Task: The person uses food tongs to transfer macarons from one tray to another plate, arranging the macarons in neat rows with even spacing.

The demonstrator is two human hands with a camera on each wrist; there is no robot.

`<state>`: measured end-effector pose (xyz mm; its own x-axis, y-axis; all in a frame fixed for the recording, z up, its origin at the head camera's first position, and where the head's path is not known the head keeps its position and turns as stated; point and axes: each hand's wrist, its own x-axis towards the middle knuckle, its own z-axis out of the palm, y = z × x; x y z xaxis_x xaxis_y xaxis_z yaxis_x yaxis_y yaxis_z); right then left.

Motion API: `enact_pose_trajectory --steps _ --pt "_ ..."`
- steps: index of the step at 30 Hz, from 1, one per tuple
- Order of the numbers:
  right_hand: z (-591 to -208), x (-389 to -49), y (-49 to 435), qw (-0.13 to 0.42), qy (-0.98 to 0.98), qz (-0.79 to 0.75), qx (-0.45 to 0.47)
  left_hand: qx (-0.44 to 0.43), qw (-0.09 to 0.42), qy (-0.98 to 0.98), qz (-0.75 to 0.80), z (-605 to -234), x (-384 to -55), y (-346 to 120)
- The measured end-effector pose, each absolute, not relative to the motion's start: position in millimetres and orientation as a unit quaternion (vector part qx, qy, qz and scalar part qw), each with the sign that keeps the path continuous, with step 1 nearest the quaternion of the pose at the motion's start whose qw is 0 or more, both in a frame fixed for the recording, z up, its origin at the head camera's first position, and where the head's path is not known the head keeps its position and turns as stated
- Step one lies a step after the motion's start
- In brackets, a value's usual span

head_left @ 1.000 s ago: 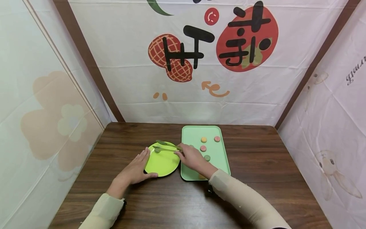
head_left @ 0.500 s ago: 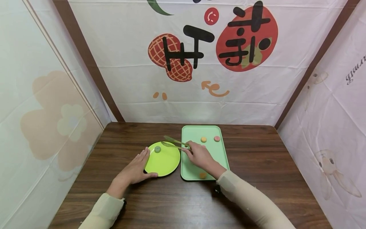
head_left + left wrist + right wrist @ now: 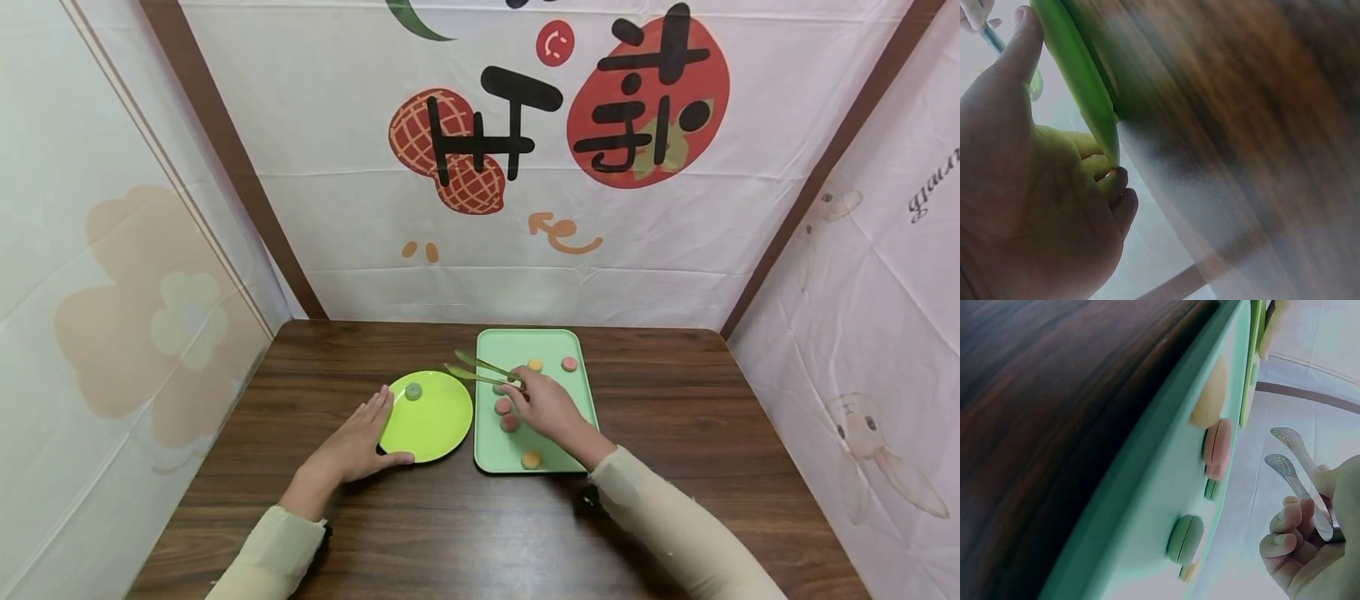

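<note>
My left hand (image 3: 352,443) lies against the left rim of a round yellow-green plate (image 3: 431,433), fingers fairly straight and thumb spread at the near edge. One grey-green macaron (image 3: 413,391) sits near the plate's far left side. Above the mint-green tray (image 3: 487,450), my right hand (image 3: 550,407) grips metal tongs (image 3: 480,368). In the right wrist view, the perforated tips of the tongs (image 3: 1285,447) stand apart with nothing between them. Pink macarons (image 3: 509,423), yellow macarons (image 3: 531,460) and a green macaron (image 3: 1185,539) lie on the tray, some partly hidden by the right hand.
Plate and tray stand side by side on a dark wood-grain table (image 3: 420,533). A printed white cloth (image 3: 360,292) hangs behind the table, with more cloth at both sides. Another pink macaron (image 3: 569,364) lies at the tray's far right.
My right hand has carried the tongs rightward from over the plate to over the tray, uncovering the macaron on the plate. The left hand has stayed in place.
</note>
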<state>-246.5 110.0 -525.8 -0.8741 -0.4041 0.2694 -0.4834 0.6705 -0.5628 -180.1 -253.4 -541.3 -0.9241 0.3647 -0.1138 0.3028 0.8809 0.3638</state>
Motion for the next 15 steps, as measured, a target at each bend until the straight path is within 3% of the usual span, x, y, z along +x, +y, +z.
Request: enact_pose_trajectory --steps 15 --pt "-532.2 -245.1 137.0 0.066 -0.915 0.332 0.218 0.181 0.081 0.965 0.174 -541.7 -179.3 -253.7"
